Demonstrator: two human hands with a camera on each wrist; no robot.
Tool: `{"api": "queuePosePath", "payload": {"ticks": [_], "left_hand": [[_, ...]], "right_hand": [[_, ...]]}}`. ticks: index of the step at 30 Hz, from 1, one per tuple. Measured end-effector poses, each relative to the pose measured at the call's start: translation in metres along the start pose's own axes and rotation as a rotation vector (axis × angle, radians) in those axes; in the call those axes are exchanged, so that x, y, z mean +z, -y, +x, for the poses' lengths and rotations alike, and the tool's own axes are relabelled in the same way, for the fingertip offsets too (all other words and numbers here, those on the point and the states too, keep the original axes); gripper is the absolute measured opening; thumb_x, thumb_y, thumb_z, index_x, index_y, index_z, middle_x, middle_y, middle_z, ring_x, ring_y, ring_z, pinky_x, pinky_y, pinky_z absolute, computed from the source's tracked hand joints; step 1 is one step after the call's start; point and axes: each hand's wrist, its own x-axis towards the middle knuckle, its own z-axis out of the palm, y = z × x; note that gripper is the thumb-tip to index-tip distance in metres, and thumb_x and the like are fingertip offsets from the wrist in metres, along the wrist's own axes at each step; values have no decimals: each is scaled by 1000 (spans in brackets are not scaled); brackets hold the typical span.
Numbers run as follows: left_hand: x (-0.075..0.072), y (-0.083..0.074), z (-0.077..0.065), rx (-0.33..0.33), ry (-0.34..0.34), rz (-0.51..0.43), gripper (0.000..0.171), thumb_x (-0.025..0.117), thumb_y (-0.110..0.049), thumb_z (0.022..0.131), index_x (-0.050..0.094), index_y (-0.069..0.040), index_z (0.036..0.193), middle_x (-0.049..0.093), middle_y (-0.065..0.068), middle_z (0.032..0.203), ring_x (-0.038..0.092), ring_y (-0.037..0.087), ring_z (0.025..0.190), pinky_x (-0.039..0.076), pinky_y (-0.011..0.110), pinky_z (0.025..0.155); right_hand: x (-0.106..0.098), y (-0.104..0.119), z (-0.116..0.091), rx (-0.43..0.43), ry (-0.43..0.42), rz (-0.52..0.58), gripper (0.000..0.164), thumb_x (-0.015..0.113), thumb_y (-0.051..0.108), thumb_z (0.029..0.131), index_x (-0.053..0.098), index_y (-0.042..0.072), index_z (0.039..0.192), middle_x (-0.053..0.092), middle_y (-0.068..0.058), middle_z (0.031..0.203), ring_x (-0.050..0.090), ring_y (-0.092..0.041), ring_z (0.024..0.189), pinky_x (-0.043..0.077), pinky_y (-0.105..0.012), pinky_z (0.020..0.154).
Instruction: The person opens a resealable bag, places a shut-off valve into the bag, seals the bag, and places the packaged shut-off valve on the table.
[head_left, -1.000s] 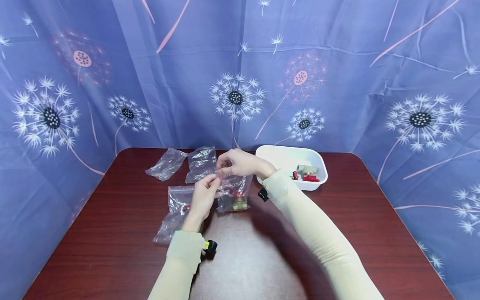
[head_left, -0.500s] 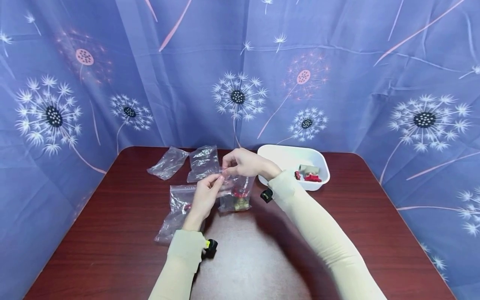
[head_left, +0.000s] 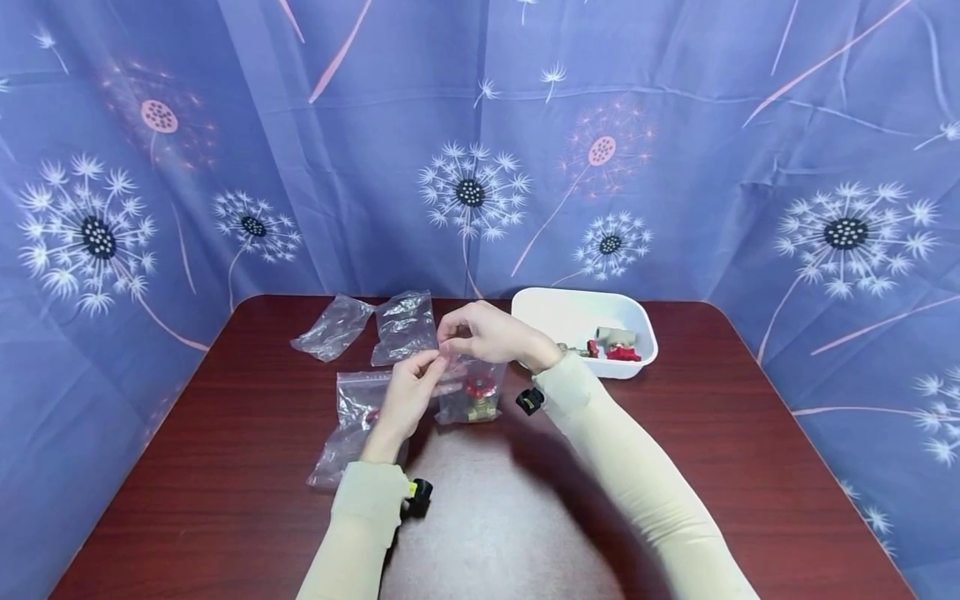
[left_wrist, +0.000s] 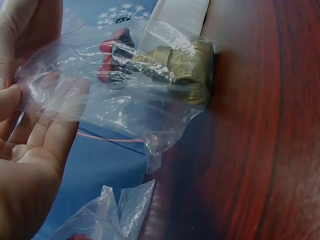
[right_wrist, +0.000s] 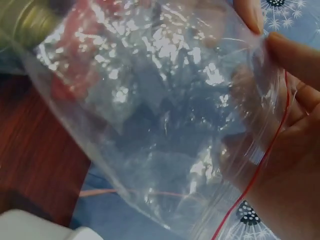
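Note:
A clear zip bag (right_wrist: 165,125) hangs upright at the middle of the table, with a brass valve (left_wrist: 185,65) at its bottom. The valve's red handwheel (head_left: 480,385) points up toward the bag's mouth. My left hand (head_left: 408,396) pinches the left part of the bag's top between thumb and fingers. Close against it, my right hand (head_left: 491,333) pinches the top edge too, fingertips meeting near the left thumb. A red line (right_wrist: 260,165) runs along the bag's mouth in the right wrist view, beside the right palm.
Left of the hands lies another zip bag (head_left: 341,450) with something red inside. Two clear bags (head_left: 333,327) lie flat at the back left. A white tub (head_left: 645,333) at the back right holds red-handled valves (head_left: 618,346). A patterned curtain hangs behind the table.
My right hand has shifted slightly along the bag's top edge, and the red handwheel shows more clearly in the bag. The left hand stays nearly in place.

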Motion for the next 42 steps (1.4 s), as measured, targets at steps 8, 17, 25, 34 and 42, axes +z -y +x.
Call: {"api": "queuePosePath", "payload": {"ticks": [8, 17, 25, 34, 42], "left_hand": [[1, -1, -1, 5, -6, 3, 27, 50, -3, 102, 57, 17, 118, 64, 36, 104, 69, 34, 93, 56, 45, 80], [3, -4, -1, -31, -30, -2, 28, 53, -6, 101, 58, 18, 116, 65, 33, 103, 71, 29, 87, 57, 44, 79], [1, -3, 0, -33, -17, 3, 29, 53, -6, 101, 59, 19, 114, 64, 34, 104, 69, 37, 89, 56, 45, 79], [3, -3, -1, -33, 5, -3, 30, 54, -7, 100, 58, 17, 118, 64, 34, 106, 68, 38, 93, 56, 45, 81], [0, -3, 0, -33, 12, 18, 29, 54, -7, 101, 59, 16, 118, 64, 34, 109, 66, 45, 95, 56, 45, 80]], "right_hand": [[0, 0, -7, 60, -44, -37, 3, 69, 14, 90, 71, 14, 88, 66, 9, 81, 56, -7, 70, 48, -27, 68], [1, -1, -16, 62, -93, -36, 8, 69, 9, 91, 72, 14, 85, 67, 10, 79, 58, -9, 71, 49, -27, 70], [5, -1, -24, 124, -134, -26, 4, 72, 14, 90, 72, 11, 91, 68, 10, 81, 58, -6, 73, 49, -26, 71], [8, -4, -35, 165, -194, 74, 7, 70, 10, 91, 71, 14, 86, 66, 8, 76, 58, -10, 69, 50, -28, 68], [10, 3, -36, 153, -229, 19, 3, 72, 12, 90, 72, 10, 89, 69, 6, 81, 61, -8, 75, 50, -28, 74]]}}
